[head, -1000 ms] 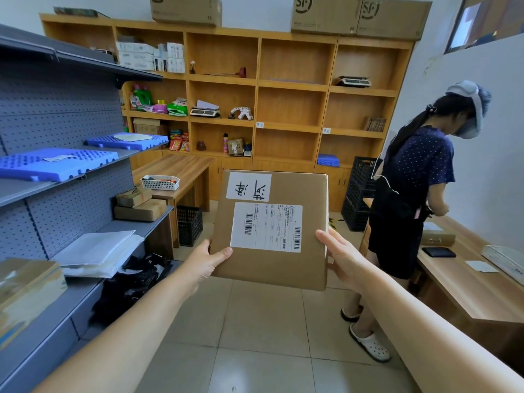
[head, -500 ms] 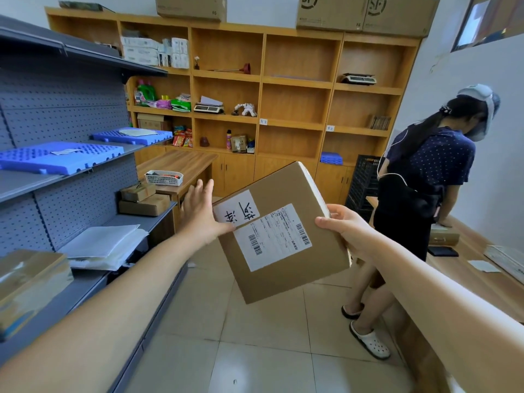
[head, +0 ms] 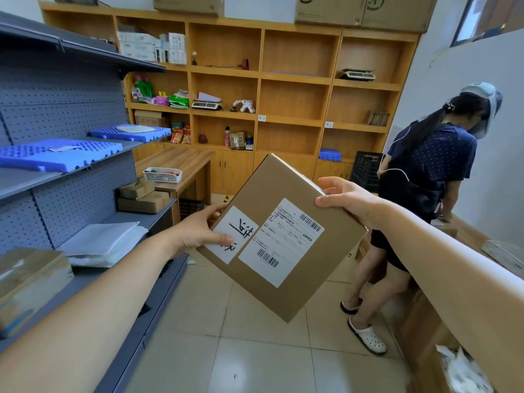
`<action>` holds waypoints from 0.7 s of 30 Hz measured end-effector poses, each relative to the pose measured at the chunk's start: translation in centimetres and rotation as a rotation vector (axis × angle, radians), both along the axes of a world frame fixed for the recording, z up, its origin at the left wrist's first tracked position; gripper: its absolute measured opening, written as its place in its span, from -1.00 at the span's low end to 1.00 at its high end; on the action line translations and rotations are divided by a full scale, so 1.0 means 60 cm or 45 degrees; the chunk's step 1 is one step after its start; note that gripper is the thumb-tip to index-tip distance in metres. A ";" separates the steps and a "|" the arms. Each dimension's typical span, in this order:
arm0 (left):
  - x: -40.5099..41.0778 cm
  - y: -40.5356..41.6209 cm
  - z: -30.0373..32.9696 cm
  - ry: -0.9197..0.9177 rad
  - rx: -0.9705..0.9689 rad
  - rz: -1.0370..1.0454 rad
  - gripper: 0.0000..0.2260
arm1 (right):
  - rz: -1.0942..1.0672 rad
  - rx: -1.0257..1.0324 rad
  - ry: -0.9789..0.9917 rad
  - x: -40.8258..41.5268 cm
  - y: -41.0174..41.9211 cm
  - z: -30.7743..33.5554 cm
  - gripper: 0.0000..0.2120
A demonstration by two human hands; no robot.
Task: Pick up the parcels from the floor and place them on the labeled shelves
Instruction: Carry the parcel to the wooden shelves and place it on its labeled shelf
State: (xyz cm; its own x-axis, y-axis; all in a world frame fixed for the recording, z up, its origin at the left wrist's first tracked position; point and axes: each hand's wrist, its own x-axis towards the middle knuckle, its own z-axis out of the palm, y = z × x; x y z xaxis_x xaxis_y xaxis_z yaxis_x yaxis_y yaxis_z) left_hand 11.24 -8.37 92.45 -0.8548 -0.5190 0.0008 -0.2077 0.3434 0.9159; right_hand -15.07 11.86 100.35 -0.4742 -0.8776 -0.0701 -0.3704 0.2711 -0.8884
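A flat brown cardboard parcel [head: 309, 268] with a handwritten white sticker and a barcoded shipping label hangs in mid-air in front of me, turned about 45 degrees. My left hand [head: 198, 231] grips its left corner, thumb over the handwritten sticker. My right hand [head: 348, 199] holds the upper right edge. Behind it stands the wooden shelf unit [head: 295, 78] with small white labels on two shelf edges. The grey metal rack [head: 71, 123] runs along my left.
A person in a dark dotted top [head: 425, 177] stands at the right beside a wooden counter [head: 467, 239]. Blue plastic pallets [head: 56, 154] and other parcels [head: 141, 197] lie on the grey rack. A wooden desk [head: 181, 163] and black crates [head: 365, 168] stand ahead. Tiled floor lies below.
The parcel has rotated further and dropped slightly. My left hand, lifted off it half a second ago, now grips its left corner. The camera has moved closer to the shelves.
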 end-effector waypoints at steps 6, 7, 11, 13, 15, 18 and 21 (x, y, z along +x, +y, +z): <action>0.011 0.000 -0.023 0.092 0.075 0.063 -0.01 | -0.354 -0.240 0.315 0.027 -0.021 -0.023 -0.20; 0.012 -0.001 -0.027 0.106 0.103 0.077 0.01 | -0.422 -0.274 0.399 0.031 -0.025 -0.033 -0.19; 0.017 -0.007 -0.044 0.261 0.317 0.192 0.09 | -0.574 -0.369 0.571 0.063 -0.033 -0.079 -0.14; 0.015 -0.016 -0.054 0.324 0.389 0.266 0.12 | -0.554 -0.390 0.534 0.085 -0.035 -0.105 -0.11; 0.015 -0.025 -0.062 0.380 0.432 0.311 0.15 | -0.509 -0.399 0.473 0.103 -0.040 -0.132 -0.10; 0.012 -0.036 -0.070 0.404 0.493 0.360 0.00 | -0.449 -0.392 0.428 0.124 -0.049 -0.165 -0.09; 0.005 -0.047 -0.074 0.434 0.532 0.434 -0.37 | -0.424 -0.408 0.380 0.140 -0.062 -0.185 -0.10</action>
State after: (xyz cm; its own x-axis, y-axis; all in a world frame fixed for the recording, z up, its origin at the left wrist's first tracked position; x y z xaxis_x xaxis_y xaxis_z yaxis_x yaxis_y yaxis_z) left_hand 11.57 -11.19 88.03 -0.6293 -0.7770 -0.0174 0.0849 -0.0909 0.9922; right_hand -6.64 8.17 89.27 -0.6886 -0.6319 0.3557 -0.5591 0.1502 -0.8154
